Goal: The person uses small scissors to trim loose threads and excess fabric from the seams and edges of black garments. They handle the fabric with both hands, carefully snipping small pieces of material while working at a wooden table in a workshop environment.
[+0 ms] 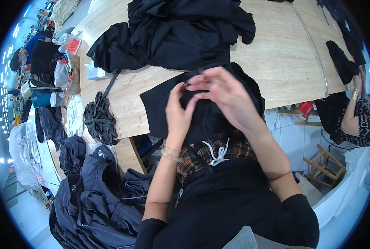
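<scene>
A black garment (162, 103) lies at the near edge of the wooden table (276, 58) and hangs toward my lap. My left hand (177, 112) is raised over it, fingers pinching the fabric near its upper edge. My right hand (223, 94) sits just right of the left, fingers curled and pinching the same spot of black cloth. Both hands meet above the garment's middle. What lies under the fingertips is hidden.
A big heap of black garments (172, 33) covers the table's far middle. A bundle of black straps (98, 118) lies at the left edge. Dark grey garments (98, 195) are piled low left. Another person's arm (353, 112) shows at right, near a small wooden stool (324, 166).
</scene>
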A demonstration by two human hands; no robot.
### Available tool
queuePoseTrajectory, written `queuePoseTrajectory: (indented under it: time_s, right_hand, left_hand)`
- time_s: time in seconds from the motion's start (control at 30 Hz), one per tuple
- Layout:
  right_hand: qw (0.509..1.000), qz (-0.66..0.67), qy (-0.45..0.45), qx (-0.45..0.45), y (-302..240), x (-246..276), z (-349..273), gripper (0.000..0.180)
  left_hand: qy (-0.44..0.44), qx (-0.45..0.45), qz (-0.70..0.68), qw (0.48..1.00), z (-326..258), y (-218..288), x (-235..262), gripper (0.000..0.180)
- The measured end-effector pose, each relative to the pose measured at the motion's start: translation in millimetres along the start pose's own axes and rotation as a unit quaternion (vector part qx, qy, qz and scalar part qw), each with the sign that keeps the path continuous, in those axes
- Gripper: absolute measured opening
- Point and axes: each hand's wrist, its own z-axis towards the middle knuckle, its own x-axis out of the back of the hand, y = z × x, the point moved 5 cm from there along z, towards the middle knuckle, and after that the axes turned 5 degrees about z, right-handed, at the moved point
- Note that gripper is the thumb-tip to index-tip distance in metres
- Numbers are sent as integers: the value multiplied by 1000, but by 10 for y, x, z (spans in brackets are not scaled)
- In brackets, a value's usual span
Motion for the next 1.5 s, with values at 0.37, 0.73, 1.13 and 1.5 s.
queuePoseTrajectory:
  time_s: [0.37,0.73,1.13,1.5]
  right_hand:
    - [997,-23,80,-7,330,1297,155,25]
    - [997,-27,76,-9,352,1261,153,26]
    - [996,-26,87,-5,364,1269,154,24]
    - [994,-22,105,-16,341,1289,163,22]
  left_hand:
    - [-20,-53,222,973,-89,-334,-72,99]
    - [53,-145,128,980,36,63,-89,27]
    - [82,-159,159,971,100,-254,-164,11]
    - [46,-140,184,972,116,-245,-84,20]
